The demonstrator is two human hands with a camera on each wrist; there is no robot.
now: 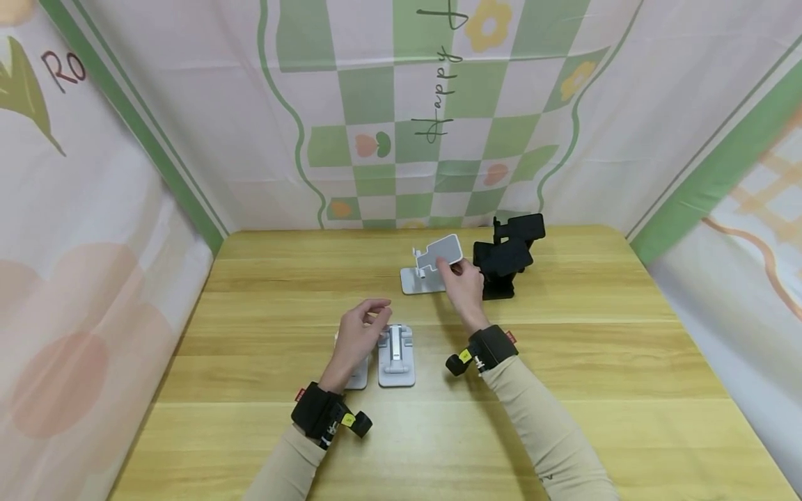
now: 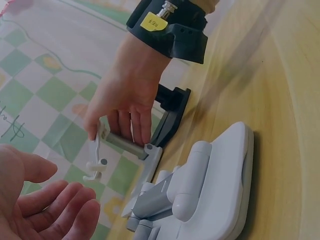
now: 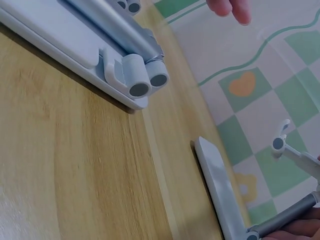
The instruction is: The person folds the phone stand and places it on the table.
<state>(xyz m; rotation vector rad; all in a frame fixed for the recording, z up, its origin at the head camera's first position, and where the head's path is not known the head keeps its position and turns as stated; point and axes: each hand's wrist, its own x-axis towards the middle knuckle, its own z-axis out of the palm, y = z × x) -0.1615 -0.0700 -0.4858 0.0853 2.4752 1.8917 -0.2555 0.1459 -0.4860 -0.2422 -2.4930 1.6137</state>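
Note:
Near the back of the table stands an unfolded white phone stand (image 1: 448, 249) with a grey plate and its base (image 3: 217, 185) flat on the wood. My right hand (image 1: 465, 287) grips its raised plate and arm, thumb on the plate's face and fingers behind. Closer to me lie two folded white phone stands side by side. The right one (image 1: 397, 372) shows fully, its silver arm lying along the base; the left one (image 1: 359, 379) is mostly hidden under my left hand (image 1: 362, 334). That hand hovers above them, fingers loosely bent and holding nothing.
Right beside my right hand, two black phone stands (image 1: 503, 259) stand unfolded close together. Wood-grain table (image 1: 263, 334) lies beneath everything. Patterned cloth (image 1: 370, 90) hangs behind the table's back edge and at both sides. Both wrists wear black camera bands (image 1: 493, 346).

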